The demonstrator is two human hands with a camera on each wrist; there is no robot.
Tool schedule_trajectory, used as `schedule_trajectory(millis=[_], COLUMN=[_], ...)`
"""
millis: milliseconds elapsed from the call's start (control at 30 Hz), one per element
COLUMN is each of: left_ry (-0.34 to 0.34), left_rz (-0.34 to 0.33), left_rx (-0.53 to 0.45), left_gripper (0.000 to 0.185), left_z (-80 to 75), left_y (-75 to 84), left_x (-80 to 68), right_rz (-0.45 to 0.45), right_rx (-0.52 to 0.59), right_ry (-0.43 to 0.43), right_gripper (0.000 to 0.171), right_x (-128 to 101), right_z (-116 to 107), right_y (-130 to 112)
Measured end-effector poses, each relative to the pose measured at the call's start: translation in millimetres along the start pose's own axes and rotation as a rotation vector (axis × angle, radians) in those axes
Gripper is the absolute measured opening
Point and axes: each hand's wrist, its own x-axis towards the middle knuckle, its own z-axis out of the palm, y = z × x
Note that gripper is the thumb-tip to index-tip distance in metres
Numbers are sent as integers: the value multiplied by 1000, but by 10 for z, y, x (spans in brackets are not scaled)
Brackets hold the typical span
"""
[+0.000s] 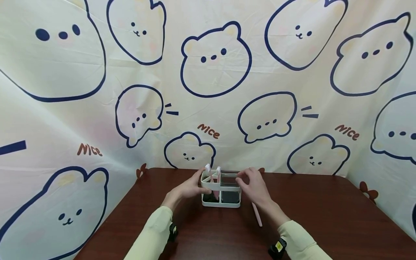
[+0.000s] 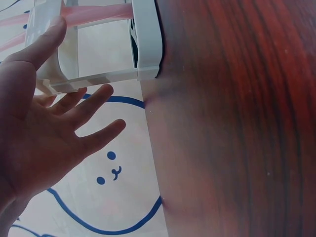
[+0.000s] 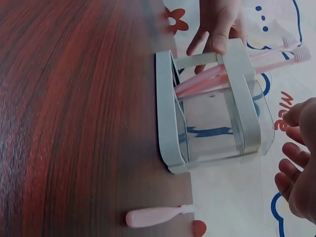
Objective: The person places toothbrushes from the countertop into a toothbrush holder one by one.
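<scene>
While 2 toothbrushes [image 1: 210, 173] stand inside, both hands [image 1: 191, 187] flank the holder [image 1: 221, 193].

White two-compartment holder [image 1: 221, 188] upright on table, two pink toothbrushes [image 1: 212, 180] leaning in left compartment.

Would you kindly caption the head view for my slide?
Both hands, left hand and right hand, flank a white holder with two toothbrushes.

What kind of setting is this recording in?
Likely a staged tabletop recording corner, not a real bathroom: a dark wooden table walled by cartoon-bear cloth, with only a white toothbrush holder and a loose pink toothbrush on it.
</scene>
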Motion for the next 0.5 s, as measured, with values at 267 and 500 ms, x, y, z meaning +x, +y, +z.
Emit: schedule_trajectory(millis=[267,500], left_ry=[4,-1], left_rz=[-6,-2], left_rx=[3,7], left_gripper=[92,92], left_z=[-5,-1], left_y=[20,28], left_x=[-16,-20], right_rz=[36,109], right_rx=[9,-43], right_ry=[-18,-75], right_gripper=[12,18], right_x=[-25,-81], right_z=[-70,-83], right_y=[115,235])
